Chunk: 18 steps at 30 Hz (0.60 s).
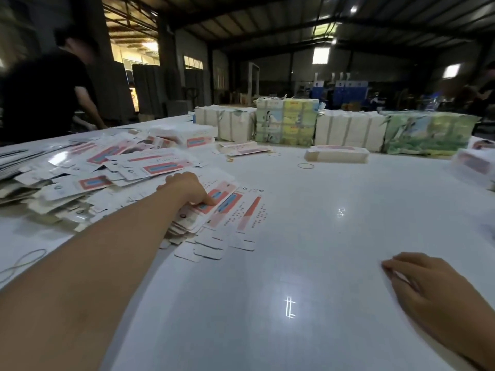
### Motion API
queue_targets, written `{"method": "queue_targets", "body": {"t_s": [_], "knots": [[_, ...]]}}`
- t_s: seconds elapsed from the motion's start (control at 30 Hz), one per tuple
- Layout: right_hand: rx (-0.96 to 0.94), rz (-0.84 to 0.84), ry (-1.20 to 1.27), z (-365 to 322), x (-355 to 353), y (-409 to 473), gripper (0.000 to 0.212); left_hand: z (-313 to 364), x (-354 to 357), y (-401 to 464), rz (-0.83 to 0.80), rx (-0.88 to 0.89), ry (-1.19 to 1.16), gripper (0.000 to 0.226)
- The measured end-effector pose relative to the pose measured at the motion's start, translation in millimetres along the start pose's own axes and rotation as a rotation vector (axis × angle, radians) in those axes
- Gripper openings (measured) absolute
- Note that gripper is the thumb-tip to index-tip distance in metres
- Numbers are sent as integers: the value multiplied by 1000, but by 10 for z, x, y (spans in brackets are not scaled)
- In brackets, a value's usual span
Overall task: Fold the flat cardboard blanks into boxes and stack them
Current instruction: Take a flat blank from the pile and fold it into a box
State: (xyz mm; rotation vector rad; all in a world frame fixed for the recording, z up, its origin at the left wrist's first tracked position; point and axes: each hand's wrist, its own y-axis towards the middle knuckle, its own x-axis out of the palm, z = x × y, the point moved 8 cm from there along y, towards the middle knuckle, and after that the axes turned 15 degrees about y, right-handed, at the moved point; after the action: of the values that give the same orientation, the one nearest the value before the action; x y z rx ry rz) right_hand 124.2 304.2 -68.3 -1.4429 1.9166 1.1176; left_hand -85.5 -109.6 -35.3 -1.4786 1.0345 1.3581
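A sprawling heap of flat white cardboard blanks (pixel 88 178) with red and blue printed panels covers the left of the white table (pixel 308 236). My left hand (pixel 187 190) reaches out onto the heap's near edge, fingertips pressing on the top blank (pixel 227 207) of a fanned-out stack. My right hand (pixel 428 287) rests flat on the bare table at the lower right, fingers extended and holding nothing. A folded box (pixel 336 154) lies further back near the middle. More printed boxes (pixel 471 163) show at the right edge.
Tied bundles of white and green printed packs (pixel 348 128) line the table's far edge. Rubber bands (pixel 305 165) lie loose on the table. A person in a black shirt (pixel 45 95) stands at the far left. The dim warehouse lies behind.
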Motion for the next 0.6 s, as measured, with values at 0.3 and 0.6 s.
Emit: {"method": "queue_targets", "body": {"t_s": [0.3,0.6], "knots": [[-39,-37,-29,-83,-58,-22,27,587,-504,-536,209,217,-317,35],[411,210,1064,305,-211,-50,25,1848,-113,-1921,-185,771,-728,29]]}}
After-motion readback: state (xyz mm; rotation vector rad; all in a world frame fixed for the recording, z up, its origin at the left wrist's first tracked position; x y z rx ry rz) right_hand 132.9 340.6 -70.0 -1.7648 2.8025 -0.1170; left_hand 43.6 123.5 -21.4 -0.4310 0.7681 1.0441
